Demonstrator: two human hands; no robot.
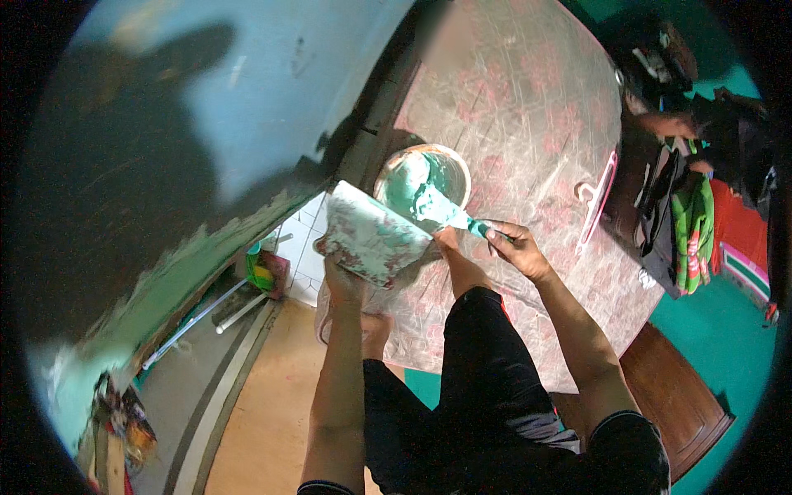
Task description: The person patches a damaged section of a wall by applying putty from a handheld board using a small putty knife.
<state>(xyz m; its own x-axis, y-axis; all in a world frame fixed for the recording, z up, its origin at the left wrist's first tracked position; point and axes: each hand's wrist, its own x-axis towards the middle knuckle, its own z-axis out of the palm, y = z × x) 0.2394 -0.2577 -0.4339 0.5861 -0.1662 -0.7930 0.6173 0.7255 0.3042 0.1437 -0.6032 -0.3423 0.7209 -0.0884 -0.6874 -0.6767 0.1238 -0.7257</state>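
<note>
My left hand [342, 283] grips the lower left edge of a flat board [375, 233] smeared with pale putty and reddish-brown patches. In my right hand [520, 249] is the green handle of a putty knife [474, 226]. Its wide blade, coated with light green putty, points left over the near rim of a round bucket [465, 172]. Inside the bucket sits a mound of pale green putty [408, 180]. The board overlaps the bucket's near left side and hides part of it. Whether the blade touches the board cannot be told.
I stand on a bed-like surface under a crinkled plastic sheet [528, 124] with faded red flowers. A blue wall [280, 66], patched with putty lower down, rises at the left. A pink-and-white hanger [598, 202] lies right. Clothes [695, 231] hang beyond; a brown wooden panel [672, 404] stands lower right.
</note>
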